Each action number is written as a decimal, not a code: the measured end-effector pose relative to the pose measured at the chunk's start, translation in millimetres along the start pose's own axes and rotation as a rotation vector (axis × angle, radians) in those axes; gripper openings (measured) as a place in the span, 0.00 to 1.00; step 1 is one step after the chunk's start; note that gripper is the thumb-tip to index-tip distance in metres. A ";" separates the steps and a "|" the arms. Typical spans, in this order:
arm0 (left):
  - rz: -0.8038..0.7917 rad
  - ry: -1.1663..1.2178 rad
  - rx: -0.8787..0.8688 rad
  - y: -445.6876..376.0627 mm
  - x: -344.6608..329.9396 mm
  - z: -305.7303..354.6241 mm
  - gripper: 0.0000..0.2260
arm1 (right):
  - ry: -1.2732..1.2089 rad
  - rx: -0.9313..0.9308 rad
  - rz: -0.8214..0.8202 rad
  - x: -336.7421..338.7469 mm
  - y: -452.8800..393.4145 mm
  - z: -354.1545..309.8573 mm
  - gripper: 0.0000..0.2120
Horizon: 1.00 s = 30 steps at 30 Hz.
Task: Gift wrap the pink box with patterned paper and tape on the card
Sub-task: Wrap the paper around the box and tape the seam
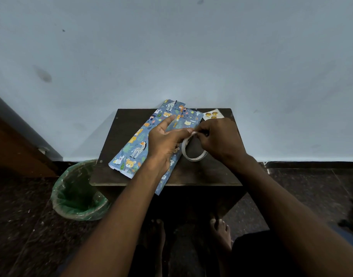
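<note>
Blue animal-patterned paper [143, 142] lies folded over the box on the small dark table [119, 136]; no pink shows. My left hand [165, 140] rests on the paper with its forefinger stretched out along it, and its thumb meets the tape end. A roll of clear tape [193, 150] stands on edge just right of the package. My right hand [219, 138] holds the roll and pinches the loose tape end near its top. A small white card [212, 114] with yellow figures lies at the table's far right corner.
A bin lined with a green bag [79, 194] stands on the floor left of the table. A pale wall rises right behind the table. My bare feet [219, 230] are under the table's front edge. A wooden door frame [15, 148] is at far left.
</note>
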<state>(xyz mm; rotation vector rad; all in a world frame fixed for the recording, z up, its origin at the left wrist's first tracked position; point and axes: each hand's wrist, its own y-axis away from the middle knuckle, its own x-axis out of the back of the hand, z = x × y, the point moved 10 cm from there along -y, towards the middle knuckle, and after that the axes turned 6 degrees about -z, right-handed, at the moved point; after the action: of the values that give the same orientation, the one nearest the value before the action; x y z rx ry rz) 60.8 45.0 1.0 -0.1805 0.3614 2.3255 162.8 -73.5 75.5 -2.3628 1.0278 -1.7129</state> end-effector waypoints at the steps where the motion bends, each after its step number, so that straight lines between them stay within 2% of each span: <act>1: 0.007 -0.013 -0.001 -0.4 0.6 -0.1 0.34 | 0.009 0.010 0.008 1.1 0.2 -1.6 0.06; 4: 0.013 -0.059 0.016 -0.6 1.6 -2.9 0.37 | 0.006 0.030 -0.008 0.1 0.1 -4.5 0.06; 6: -0.006 -0.083 0.006 -2.1 4.8 -3.4 0.35 | 0.017 0.038 -0.060 -4.9 -1.3 -6.4 0.07; 10: -0.022 -0.235 -0.088 -4.7 28.1 12.4 0.20 | 0.078 -0.030 -0.222 -24.1 -6.8 4.0 0.11; 12: -0.033 -0.339 -0.096 -2.0 44.8 18.7 0.16 | 0.084 -0.095 -0.320 -37.8 -6.0 10.7 0.12; 17: -0.102 -0.462 0.030 11.5 75.2 13.3 0.13 | 0.166 -0.182 -0.449 -60.2 0.7 10.0 0.13; 19: -0.103 -0.520 0.042 16.7 81.7 18.4 0.14 | 0.145 -0.166 -0.394 -56.3 -0.8 1.3 0.16; 22: -0.088 -0.539 0.028 20.1 88.0 28.3 0.16 | -0.071 -0.105 -0.200 -42.5 -5.1 -25.4 0.12; 25: -0.086 -0.497 0.090 19.8 91.7 25.9 0.16 | -0.310 -0.098 -0.200 -53.5 -1.5 -47.9 0.09; 27: -0.080 -0.447 0.146 19.3 94.4 20.6 0.17 | -0.470 -0.182 -0.255 -70.5 3.7 -52.4 0.07; 30: -0.084 -0.387 0.188 18.0 97.4 10.4 0.17 | -0.795 -0.443 -0.274 -94.7 12.0 -42.9 0.01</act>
<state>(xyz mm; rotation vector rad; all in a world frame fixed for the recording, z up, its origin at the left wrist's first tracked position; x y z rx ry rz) -20.5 101.9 -8.5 0.3364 0.3649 2.1663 104.4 -18.1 8.6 -3.1279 1.0110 -0.4412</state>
